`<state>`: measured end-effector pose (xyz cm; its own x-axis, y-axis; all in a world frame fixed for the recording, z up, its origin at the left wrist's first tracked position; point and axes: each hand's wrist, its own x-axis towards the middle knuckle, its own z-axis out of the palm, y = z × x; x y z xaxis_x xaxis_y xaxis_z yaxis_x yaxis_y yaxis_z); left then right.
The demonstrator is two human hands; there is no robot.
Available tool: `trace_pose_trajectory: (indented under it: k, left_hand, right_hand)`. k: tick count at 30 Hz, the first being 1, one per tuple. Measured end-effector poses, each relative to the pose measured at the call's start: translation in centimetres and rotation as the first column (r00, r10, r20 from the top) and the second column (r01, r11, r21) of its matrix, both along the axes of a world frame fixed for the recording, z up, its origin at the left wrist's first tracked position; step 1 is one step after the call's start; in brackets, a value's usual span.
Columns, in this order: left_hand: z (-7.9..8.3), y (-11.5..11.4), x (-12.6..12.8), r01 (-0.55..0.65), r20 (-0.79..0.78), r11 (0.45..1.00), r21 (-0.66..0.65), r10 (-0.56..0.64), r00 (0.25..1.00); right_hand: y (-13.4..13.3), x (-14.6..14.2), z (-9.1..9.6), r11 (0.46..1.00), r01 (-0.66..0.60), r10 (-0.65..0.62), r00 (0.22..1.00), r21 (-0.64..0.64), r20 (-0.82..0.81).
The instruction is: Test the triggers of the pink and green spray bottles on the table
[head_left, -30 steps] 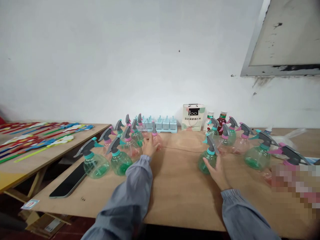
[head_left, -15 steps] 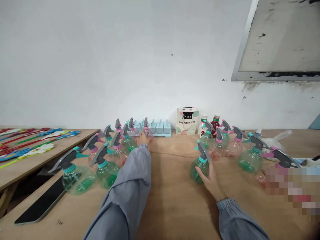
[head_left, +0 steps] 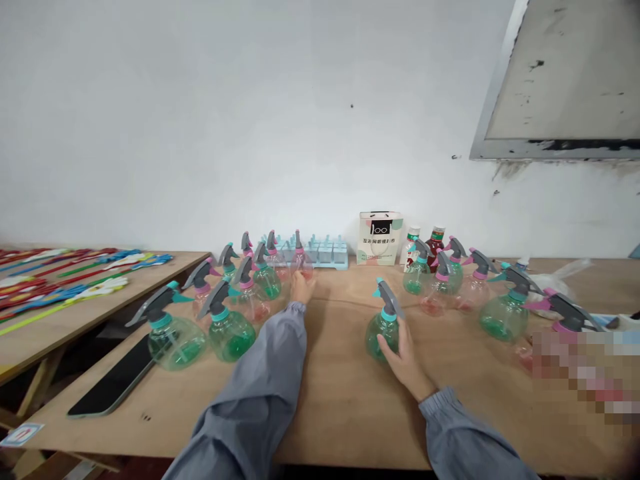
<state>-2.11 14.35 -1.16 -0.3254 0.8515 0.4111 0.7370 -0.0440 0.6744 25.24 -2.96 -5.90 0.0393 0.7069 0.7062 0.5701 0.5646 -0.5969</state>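
My right hand (head_left: 404, 357) is wrapped round the side of a green spray bottle (head_left: 381, 337), which has a grey trigger head with a teal collar and nozzle and stands upright at the middle of the table. My left hand (head_left: 303, 288) is stretched out toward the back, just in front of a pink spray bottle (head_left: 301, 259) with a grey and pink head. Its fingers look apart; whether a fingertip still touches that bottle is hard to see. Beside my left forearm stand several more green and pink bottles, among them a green spray bottle (head_left: 231, 337) with green liquid.
A light-blue ice-pop mould (head_left: 333, 255) and a paper bag (head_left: 380, 250) stand against the wall, near a red bottle (head_left: 436, 245). Several spray bottles (head_left: 504, 317) line the right side. A phone (head_left: 115, 380) lies at left; gloves (head_left: 100, 290) cover the adjoining table.
My left hand has drawn back from the pink spray bottle, leaving it standing at the back. My right hand and the green spray bottle have moved slightly left. The view has shifted a little.
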Motion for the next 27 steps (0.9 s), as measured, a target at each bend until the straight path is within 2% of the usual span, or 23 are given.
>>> trace_pose_trajectory:
  k: [5,9,12,15,17,18,19,20,21,22,25,27]
  left_hand:
    - [0.8,2.0,-1.3,-0.023,0.062,0.996,-0.081,0.028,0.998]
    - [1.4,2.0,-1.6,0.013,0.113,0.995,-0.097,-0.002,0.994]
    - [1.8,0.7,-0.7,0.102,0.162,0.992,-0.078,-0.088,0.983]
    - [1.6,-2.3,1.5,0.295,0.209,0.955,-0.02,-0.284,0.936]
    - [1.0,-5.4,3.5,0.466,0.229,0.885,0.029,-0.459,0.858]
    - [0.7,-7.1,4.4,0.572,0.238,0.818,0.062,-0.569,0.787]
    - [0.3,-8.7,5.3,0.733,0.255,0.669,0.121,-0.735,0.628]
    - [0.0,-10.3,6.1,0.816,0.244,0.553,0.168,-0.825,0.509]
    - [-0.2,-11.7,6.8,0.846,0.225,0.497,0.191,-0.861,0.455]
    - [-0.4,-12.8,7.3,0.844,0.219,0.492,0.214,-0.866,0.45]
    - [-0.3,-14.4,8.0,0.738,0.281,0.628,0.246,-0.775,0.566]
    - [-0.1,-14.4,7.7,0.686,0.339,0.683,0.25,-0.726,0.599]
  right_hand:
    - [-0.4,-0.9,-0.6,1.0,-0.025,0.025,1.0,-0.01,0.002]
    - [-0.2,-0.9,-1.2,1.0,-0.026,0.026,1.0,-0.013,-0.007]
    - [0.0,-0.8,-1.6,1.0,-0.022,0.022,1.0,-0.02,0.0]
    - [0.2,-1.0,-1.9,0.999,-0.037,0.037,0.999,-0.009,0.004]
    - [0.3,-1.5,-2.0,0.999,-0.046,0.046,0.999,-0.015,-0.006]
    - [0.3,-1.8,-2.0,0.998,-0.05,0.05,0.999,-0.027,-0.015]
    - [0.3,-2.2,-1.9,0.997,-0.057,0.056,0.998,-0.042,-0.026]
    - [0.3,-2.6,-1.8,0.996,-0.076,0.074,0.997,-0.056,-0.034]
    - [0.2,-2.9,-1.6,0.992,-0.111,0.11,0.993,-0.066,-0.032]
    - [0.2,-3.3,-1.4,0.984,-0.162,0.161,0.987,-0.074,-0.016]
    - [0.0,-3.9,-0.3,0.936,-0.332,0.342,0.936,-0.118,0.083]
    - [0.2,-3.5,0.5,0.902,-0.398,0.422,0.894,-0.164,0.149]
